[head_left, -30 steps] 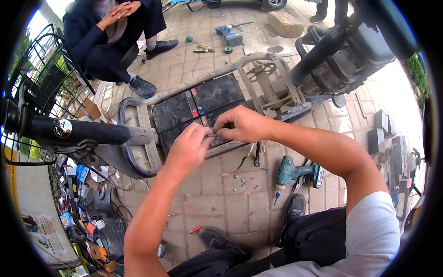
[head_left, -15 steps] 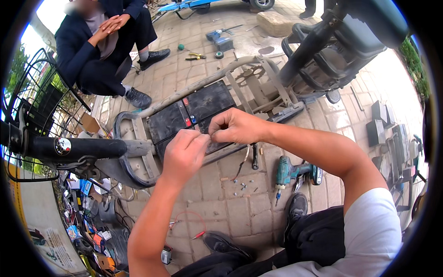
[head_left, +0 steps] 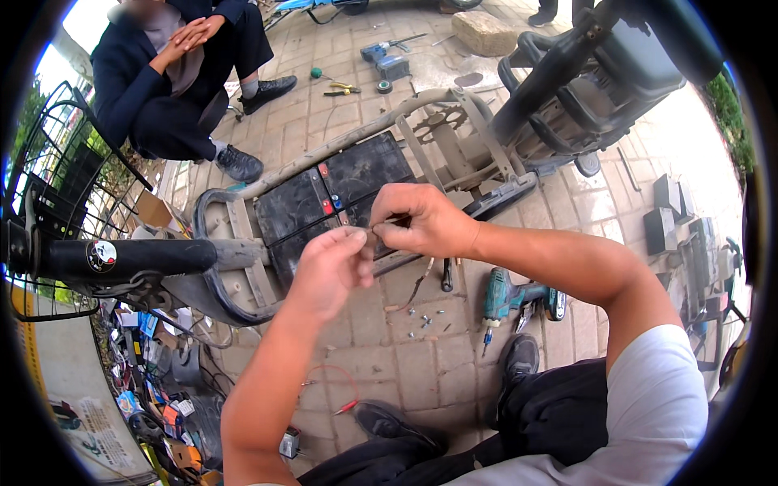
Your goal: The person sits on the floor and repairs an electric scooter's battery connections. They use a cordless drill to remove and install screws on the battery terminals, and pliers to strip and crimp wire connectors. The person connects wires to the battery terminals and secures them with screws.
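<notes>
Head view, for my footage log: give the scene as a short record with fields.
Right hand: thumb and forefinger pinched; anything held is too small to tell
Left hand: blurred, fingertips close to the right's
Black batteries: set in the metal frame, partly hidden by the hands
Teal power drill: lying on the paving
Small metal parts: scattered left of the drill
Other person: crouching, hands clasped

Near the centre of the frame, the left hand [head_left: 331, 271] and right hand [head_left: 425, 220] hold their fingertips close together above black batteries [head_left: 371, 166]. A teal drill [head_left: 499, 293] lies right of centre; a person [head_left: 134, 89] crouches upper left.
</notes>
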Demonstrator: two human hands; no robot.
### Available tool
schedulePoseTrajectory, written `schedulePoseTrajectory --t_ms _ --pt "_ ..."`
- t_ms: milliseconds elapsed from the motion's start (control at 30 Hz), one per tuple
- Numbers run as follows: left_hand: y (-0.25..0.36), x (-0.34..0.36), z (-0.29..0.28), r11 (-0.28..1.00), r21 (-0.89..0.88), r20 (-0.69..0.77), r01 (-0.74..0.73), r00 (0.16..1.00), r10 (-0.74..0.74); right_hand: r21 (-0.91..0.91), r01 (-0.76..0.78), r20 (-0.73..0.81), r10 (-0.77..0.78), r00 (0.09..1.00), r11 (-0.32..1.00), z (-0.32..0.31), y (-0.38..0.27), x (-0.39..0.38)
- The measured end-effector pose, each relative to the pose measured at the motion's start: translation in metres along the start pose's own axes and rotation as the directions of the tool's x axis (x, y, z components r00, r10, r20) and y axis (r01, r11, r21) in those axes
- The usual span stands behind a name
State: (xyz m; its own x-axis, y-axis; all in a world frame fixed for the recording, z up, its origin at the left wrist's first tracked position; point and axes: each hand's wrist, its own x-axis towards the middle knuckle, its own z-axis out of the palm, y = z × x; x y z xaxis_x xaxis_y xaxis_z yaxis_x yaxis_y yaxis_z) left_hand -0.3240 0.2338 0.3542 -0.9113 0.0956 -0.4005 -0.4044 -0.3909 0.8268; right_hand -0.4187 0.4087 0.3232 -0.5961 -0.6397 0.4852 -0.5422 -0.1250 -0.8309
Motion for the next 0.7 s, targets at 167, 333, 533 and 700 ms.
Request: schedulePoseTrajectory --t_ms 167,333,533,700 --pt "-0.007 0.004 -0.002 -0.149 0.841 0.433 -0.52 0.481 0.762 0.181 -0.309 0.073 0.301 0.951 0.934 -0.003 -0.004 0.007" --pt "-0.006 0.013 -0.007 -0.376 0.798 0.564 -0.472 0.364 0.741 0.171 -0.398 0.128 0.38 0.916 0.901 -0.006 -0.011 0.008" --pt "-0.005 0.012 0.0 0.236 0.812 0.23 -0.534 0.664 0.712 0.066 -0.345 0.064 0.341 0.938 0.936 -0.005 -0.014 0.01" --pt "-0.006 0.012 -0.002 0.971 -0.228 0.011 0.074 0.997 -0.073 -0.141 0.059 -0.01 -0.061 0.998 0.988 0.0 -0.006 0.004"
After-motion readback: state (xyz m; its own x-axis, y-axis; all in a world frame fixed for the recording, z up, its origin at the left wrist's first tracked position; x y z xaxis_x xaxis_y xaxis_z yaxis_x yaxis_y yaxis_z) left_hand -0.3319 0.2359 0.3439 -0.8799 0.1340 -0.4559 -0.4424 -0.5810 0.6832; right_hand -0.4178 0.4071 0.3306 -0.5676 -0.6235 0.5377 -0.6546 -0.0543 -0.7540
